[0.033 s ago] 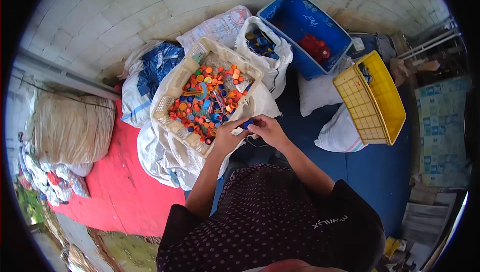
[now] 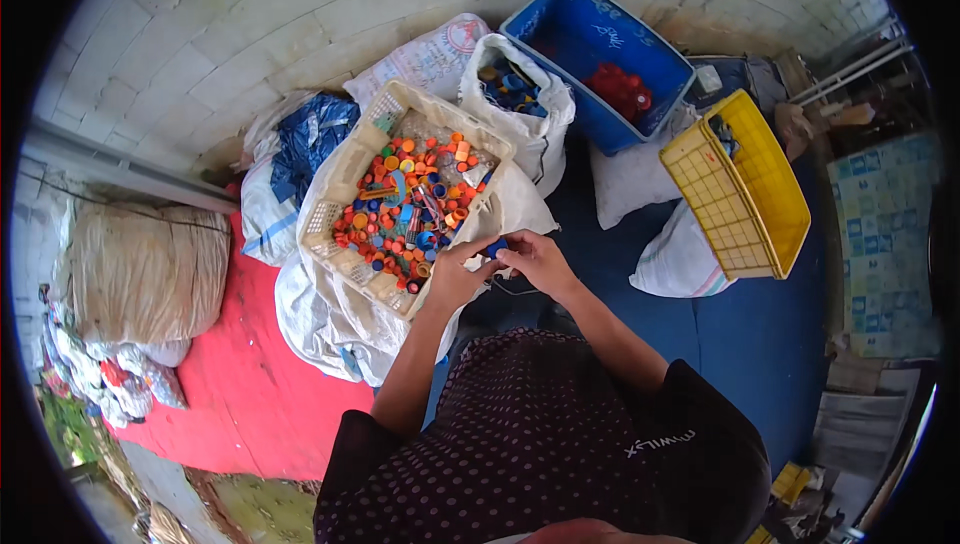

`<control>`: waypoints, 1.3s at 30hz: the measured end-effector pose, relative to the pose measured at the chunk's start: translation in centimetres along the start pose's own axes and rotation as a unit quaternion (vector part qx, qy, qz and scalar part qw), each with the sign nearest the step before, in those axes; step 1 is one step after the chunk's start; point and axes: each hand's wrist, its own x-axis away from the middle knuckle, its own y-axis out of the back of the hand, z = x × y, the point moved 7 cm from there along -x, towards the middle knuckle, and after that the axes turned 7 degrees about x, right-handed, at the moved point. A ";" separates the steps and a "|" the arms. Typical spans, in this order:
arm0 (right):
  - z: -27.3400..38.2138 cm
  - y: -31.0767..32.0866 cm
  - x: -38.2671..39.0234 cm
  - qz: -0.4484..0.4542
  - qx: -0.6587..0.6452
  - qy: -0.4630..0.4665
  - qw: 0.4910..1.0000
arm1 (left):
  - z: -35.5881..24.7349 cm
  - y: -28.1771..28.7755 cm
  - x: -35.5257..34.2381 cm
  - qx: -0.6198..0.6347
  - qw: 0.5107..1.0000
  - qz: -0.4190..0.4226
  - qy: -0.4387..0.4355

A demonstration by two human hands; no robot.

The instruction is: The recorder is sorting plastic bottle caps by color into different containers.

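My left hand [image 2: 460,269] and my right hand [image 2: 532,264] meet just off the front right corner of a cream plastic crate [image 2: 325,244], both pinching a small dark blue cap [image 2: 497,248]. The crate sits on white sacking [image 2: 320,329] and holds several orange, blue, yellow and green plastic caps [image 2: 405,204], with a few longer pieces among them.
Behind are an open white sack [image 2: 545,144] of blue pieces, a blue bin [image 2: 565,34] with red pieces and a full sack [image 2: 410,54]. A yellow crate [image 2: 720,204] leans at right, by another sack [image 2: 670,264]. Bundles [image 2: 150,274] stand at left on red flooring [image 2: 250,394].
The view has shifted very slightly, so the containers sit a little differently in it. Both hands still hold the blue cap in the same place.
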 end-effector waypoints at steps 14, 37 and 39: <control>-2.8 28.3 14.2 -0.177 -0.161 0.088 0.967 | -5.7 -32.1 -6.6 0.200 0.961 0.189 0.041; -10.0 50.2 37.0 -0.538 -0.340 0.086 0.767 | -10.8 -69.2 -6.2 0.224 0.781 0.576 0.090; -9.7 52.6 36.5 -0.544 -0.330 0.085 0.767 | -10.9 -70.9 -8.0 0.214 0.784 0.580 0.063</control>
